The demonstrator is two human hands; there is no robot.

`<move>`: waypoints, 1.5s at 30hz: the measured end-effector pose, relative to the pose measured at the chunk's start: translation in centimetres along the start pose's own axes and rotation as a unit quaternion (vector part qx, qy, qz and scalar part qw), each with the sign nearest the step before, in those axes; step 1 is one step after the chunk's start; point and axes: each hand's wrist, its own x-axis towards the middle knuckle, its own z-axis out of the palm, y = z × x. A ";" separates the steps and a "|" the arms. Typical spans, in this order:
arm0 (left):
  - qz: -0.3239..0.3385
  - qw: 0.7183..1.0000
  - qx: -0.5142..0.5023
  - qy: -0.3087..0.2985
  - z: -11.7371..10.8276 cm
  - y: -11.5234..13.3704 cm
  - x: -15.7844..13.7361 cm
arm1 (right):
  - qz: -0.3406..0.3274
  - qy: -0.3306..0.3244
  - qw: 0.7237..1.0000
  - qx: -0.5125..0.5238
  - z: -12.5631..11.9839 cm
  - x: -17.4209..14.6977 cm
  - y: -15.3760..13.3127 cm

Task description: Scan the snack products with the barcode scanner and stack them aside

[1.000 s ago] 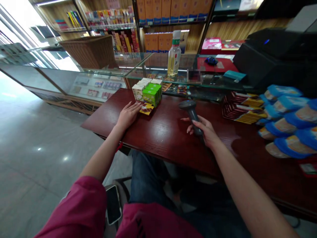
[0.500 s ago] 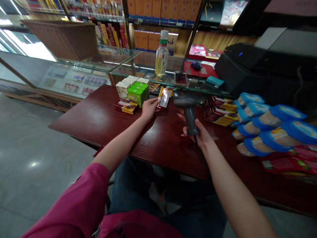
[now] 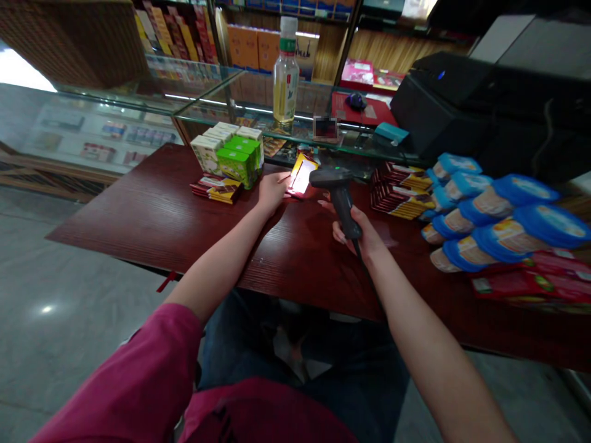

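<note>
Between the fingers of my left hand point(image 3: 273, 192) is a chocolate bar point(image 3: 302, 175) in a yellow and dark red wrapper, tilted up. Bright light from the scanner falls on its pale face. My right hand point(image 3: 354, 229) grips the handle of a black barcode scanner point(image 3: 340, 195), whose head points left at the bar; its cable runs down past my wrist. To the left of my left hand lies a small pile of chocolate bars point(image 3: 217, 189), in front of green and white drink cartons point(image 3: 234, 152). Right of the scanner stands a taller stack of chocolate bars point(image 3: 401, 192).
Blue-lidded tubs point(image 3: 494, 215) are stacked on the right of the dark wooden table point(image 3: 295, 264), near red packets point(image 3: 535, 280). A bottle point(image 3: 285, 77) stands on the glass counter behind. A black machine point(image 3: 462, 111) is at the back right, a wicker basket point(image 3: 78, 43) at the back left.
The scanner's light has come on and brightens the bar's face. Scanner and bar are closer together. The whole view has shifted, with the table's things appearing a little higher and further left.
</note>
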 end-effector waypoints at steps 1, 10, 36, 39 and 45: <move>0.000 1.000 -0.002 -0.001 0.0 0.0 0.0 | -0.005 0.003 1.000 0.010 0.0 0.0 0.1; 0.190 0.965 0.173 0.049 0.0 1.8 -2.2 | -0.090 0.081 0.993 -0.019 -2.3 -3.1 -1.0; 0.444 0.757 0.445 -0.179 18.7 2.6 -5.8 | -0.231 0.413 0.853 -0.220 -6.4 -7.2 0.3; 0.452 0.742 0.469 -0.157 12.2 3.3 -7.1 | -0.183 0.320 0.913 -0.175 -5.4 -7.2 0.4; 0.362 0.765 0.531 -0.048 -6.7 4.4 -7.7 | -0.068 0.089 0.990 -0.082 0.0 -4.9 0.7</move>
